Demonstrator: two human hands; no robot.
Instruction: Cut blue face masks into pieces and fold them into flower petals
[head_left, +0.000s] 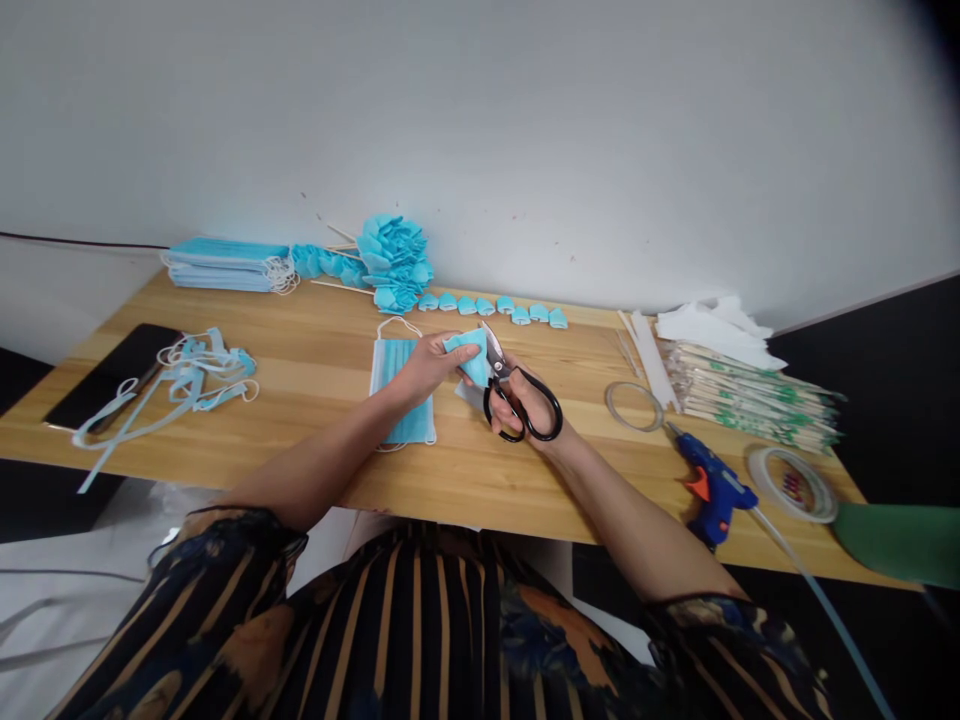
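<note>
Blue piece [475, 370], center, partly covered by left hand [435, 367]. Green object [904, 542] cut off, right edge. Wrapped sticks [750, 392], right: print unreadably small.

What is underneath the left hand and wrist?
A blue face mask lies on the wooden table below the left hand. Its upper and lower parts show; its middle is covered.

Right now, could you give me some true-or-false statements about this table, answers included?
1. The right hand holds scissors and the left hand a blue piece. True.
2. The scissors are in the left hand. False: the right hand holds them.
3. A glue gun lies on the table. True.
4. The glue gun is left of the scissors. False: it is on their right.
5. A stack of masks sits near the wall. True.
</note>
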